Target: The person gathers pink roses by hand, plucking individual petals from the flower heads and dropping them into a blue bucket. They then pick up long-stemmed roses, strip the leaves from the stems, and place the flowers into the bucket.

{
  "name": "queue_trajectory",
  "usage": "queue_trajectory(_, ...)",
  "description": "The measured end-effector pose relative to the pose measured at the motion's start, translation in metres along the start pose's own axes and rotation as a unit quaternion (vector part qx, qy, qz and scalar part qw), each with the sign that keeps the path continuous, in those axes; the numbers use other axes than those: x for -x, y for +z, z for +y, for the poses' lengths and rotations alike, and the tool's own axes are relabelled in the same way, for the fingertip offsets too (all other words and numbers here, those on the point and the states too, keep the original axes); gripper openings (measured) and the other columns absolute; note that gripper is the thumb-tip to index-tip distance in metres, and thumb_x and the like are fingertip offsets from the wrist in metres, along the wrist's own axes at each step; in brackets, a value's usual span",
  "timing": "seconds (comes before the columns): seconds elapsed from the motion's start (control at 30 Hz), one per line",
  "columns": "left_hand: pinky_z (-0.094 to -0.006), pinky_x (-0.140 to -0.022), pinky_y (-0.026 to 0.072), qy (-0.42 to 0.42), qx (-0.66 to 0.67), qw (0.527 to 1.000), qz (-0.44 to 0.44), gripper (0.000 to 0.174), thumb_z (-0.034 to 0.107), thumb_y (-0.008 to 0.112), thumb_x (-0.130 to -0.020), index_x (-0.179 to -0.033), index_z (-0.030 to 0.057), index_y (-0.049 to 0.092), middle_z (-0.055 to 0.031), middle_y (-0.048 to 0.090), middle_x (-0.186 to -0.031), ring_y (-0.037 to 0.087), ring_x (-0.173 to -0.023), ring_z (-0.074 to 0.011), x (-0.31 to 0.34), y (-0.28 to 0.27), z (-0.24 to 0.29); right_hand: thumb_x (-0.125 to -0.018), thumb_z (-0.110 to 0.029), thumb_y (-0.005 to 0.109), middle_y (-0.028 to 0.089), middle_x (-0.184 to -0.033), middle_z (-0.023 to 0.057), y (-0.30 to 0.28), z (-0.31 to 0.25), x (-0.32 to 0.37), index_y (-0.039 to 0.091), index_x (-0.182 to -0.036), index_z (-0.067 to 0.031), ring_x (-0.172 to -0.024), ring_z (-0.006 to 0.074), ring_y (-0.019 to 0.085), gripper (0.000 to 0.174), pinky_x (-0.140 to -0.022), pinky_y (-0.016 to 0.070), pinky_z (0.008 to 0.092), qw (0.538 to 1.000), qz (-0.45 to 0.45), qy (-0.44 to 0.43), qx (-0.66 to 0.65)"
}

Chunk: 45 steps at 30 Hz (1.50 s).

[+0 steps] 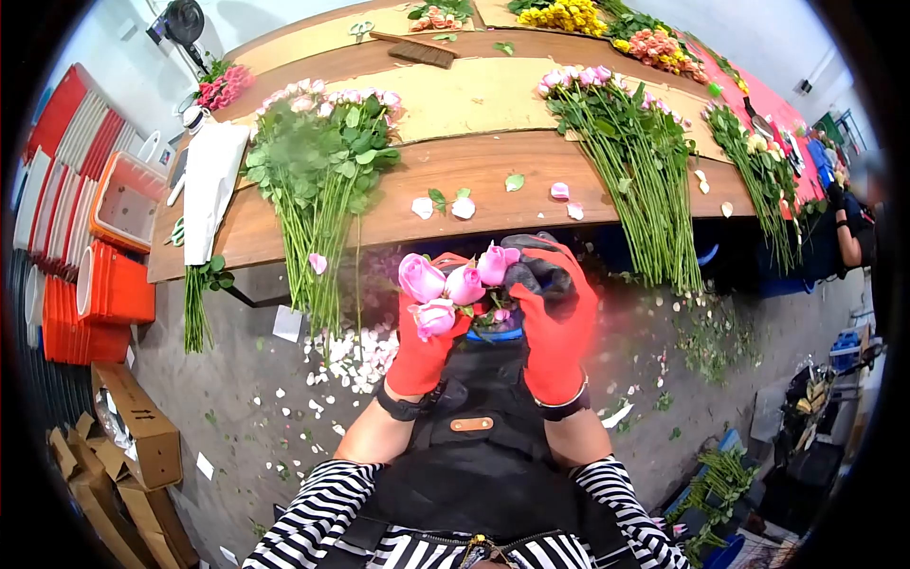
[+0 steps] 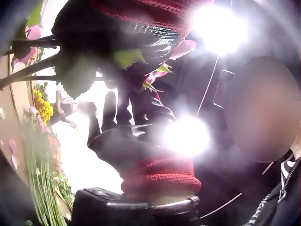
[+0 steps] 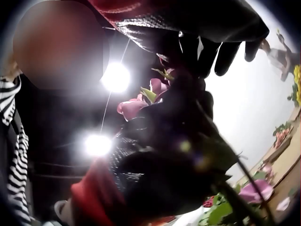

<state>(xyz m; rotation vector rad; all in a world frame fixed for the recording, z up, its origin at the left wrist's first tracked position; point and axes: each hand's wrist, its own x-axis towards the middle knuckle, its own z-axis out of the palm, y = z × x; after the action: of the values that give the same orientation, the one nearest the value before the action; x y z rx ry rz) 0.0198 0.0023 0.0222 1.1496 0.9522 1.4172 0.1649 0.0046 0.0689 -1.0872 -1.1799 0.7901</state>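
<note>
Several pink roses [image 1: 434, 319] are gathered in my left hand [image 1: 424, 343], seen in the head view with the blooms towards me. In the right wrist view, the gloved left hand [image 3: 155, 165] grips them below the pink blooms [image 3: 133, 107]. My right hand [image 1: 557, 318] is against the right side of the bunch, its fingertips by the rightmost bloom. Its bent fingers hang apart in the right wrist view [image 3: 221, 47]. Stems [image 2: 30, 70] and a leaf [image 2: 75, 77] extend from the left hand [image 2: 117, 33] in the left wrist view. Glove fingers hide part of the bunch.
Beyond my hands, the wooden table [image 1: 455, 180] holds rose bundles at left [image 1: 318, 171] and right [image 1: 635, 180], loose petals, a brush [image 1: 414, 50] and wrapping paper [image 1: 214, 185]. Orange crates [image 1: 116, 296] stand at left. Petals litter the floor. Another person [image 1: 856, 223] is at far right.
</note>
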Motion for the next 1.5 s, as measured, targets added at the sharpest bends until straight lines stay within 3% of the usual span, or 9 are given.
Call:
queue_trajectory(0.2,-0.0293,-0.075,0.0518,-0.044,0.075,0.996,0.009,0.04,0.002,0.069,-0.074,-0.113,0.0012,0.059,-0.0062,0.064,-0.098,0.063,-0.086,-0.0146,0.004,0.006,0.013,-0.09,-0.001,0.054,0.058,-0.09,-0.0005,-0.003,0.024,-0.004,0.059,-0.102,0.0006,-0.084,0.0081,0.052,0.014,-0.074,0.0429,0.0239,0.925,0.0,0.204,-0.321)
queue_trajectory(0.37,-0.0274,-0.072,0.0488,0.044,-0.022,0.993,0.11,0.037,0.003,0.07,-0.072,-0.108,0.002,0.061,-0.0052,0.063,-0.094,0.062,-0.084,-0.0134,0.002,0.021,0.016,-0.081,0.003,0.063,0.063,-0.105,0.0075,0.008,-0.005,-0.008,0.061,-0.105,0.0011,-0.101,0.0162,0.058,0.024,-0.092,0.0438,0.0307,0.966,0.11,0.118,-0.2)
queue_trajectory(0.47,-0.0297,-0.082,0.0512,0.091,-0.138,0.982,0.087,0.047,0.0,0.075,-0.073,-0.116,0.0013,0.056,-0.0064,0.063,-0.107,0.063,-0.093,-0.0159,0.008,0.014,0.0,-0.072,0.002,0.071,0.063,-0.111,0.011,-0.001,-0.006,-0.003,0.063,-0.105,-0.0007,-0.111,0.0259,0.057,0.033,-0.099,0.0409,0.037,0.995,0.036,-0.086,0.031)
queue_trajectory(0.63,-0.0315,-0.081,0.0506,0.147,-0.137,0.973,0.115,0.054,0.005,0.077,-0.069,-0.117,0.0039,0.053,-0.0079,0.061,-0.107,0.062,-0.095,-0.0192,0.013,0.017,-0.01,-0.065,-0.006,0.08,0.062,-0.11,0.0134,-0.001,-0.007,-0.004,0.065,-0.099,-0.0032,-0.107,0.0321,0.055,0.037,-0.098,0.0408,0.0421,0.976,0.027,-0.142,0.163)
queue_trajectory(0.8,-0.0305,-0.074,0.0514,0.221,-0.189,0.945,0.153,0.048,-0.002,0.072,-0.068,-0.112,0.0031,0.056,-0.0083,0.062,-0.102,0.062,-0.087,-0.0182,0.022,0.02,-0.022,-0.067,-0.004,0.077,0.062,-0.11,0.0141,0.001,-0.005,0.002,0.065,-0.098,-0.0008,-0.103,0.031,0.057,0.034,-0.094,0.0433,0.0393,0.992,0.052,-0.088,0.078)
queue_trajectory(0.9,-0.0317,-0.076,0.0522,0.043,-0.048,0.985,0.16,0.049,-0.003,0.073,-0.068,-0.113,0.0023,0.055,-0.0078,0.061,-0.104,0.062,-0.09,-0.018,0.02,0.024,-0.013,-0.07,-0.002,0.074,0.063,-0.107,0.0128,0.007,-0.002,0.006,0.064,-0.099,0.0008,-0.101,0.0258,0.058,0.031,-0.092,0.0439,0.0358,0.992,0.079,-0.091,0.03)
queue_trajectory(1.13,-0.0296,-0.074,0.0527,0.069,-0.02,0.994,0.077,0.048,0.006,0.067,-0.083,-0.126,0.0002,0.048,-0.0096,0.06,-0.112,0.065,-0.095,-0.0198,0.018,0.013,-0.017,-0.089,-0.004,0.057,0.063,-0.093,0.0054,0.016,0.003,0.006,0.06,-0.095,0.0008,-0.089,0.0136,0.056,0.008,-0.085,0.0427,0.0276,0.946,0.083,0.105,-0.294)
queue_trajectory(1.33,-0.0273,-0.068,0.0517,-0.049,0.142,0.982,0.11,0.05,0.014,0.068,-0.084,-0.128,-0.0002,0.047,-0.0098,0.061,-0.111,0.068,-0.088,-0.0207,0.012,0.002,0.007,-0.083,0.009,0.06,0.063,-0.108,0.0067,0.002,0.012,-0.002,0.058,-0.115,0.0012,-0.103,0.0144,0.058,0.033,-0.089,0.0459,0.025,0.977,0.086,0.081,-0.177)
queue_trajectory(1.5,-0.0278,-0.068,0.0523,0.007,0.154,0.981,0.115,0.04,0.004,0.064,-0.084,-0.122,0.0002,0.051,-0.0084,0.062,-0.106,0.066,-0.083,-0.0179,0.015,0.018,0.014,-0.069,-0.001,0.07,0.064,-0.111,0.0123,-0.002,-0.011,0.001,0.066,-0.103,-0.0034,-0.112,0.0327,0.055,0.034,-0.106,0.0339,0.045,0.983,0.038,-0.151,0.102)
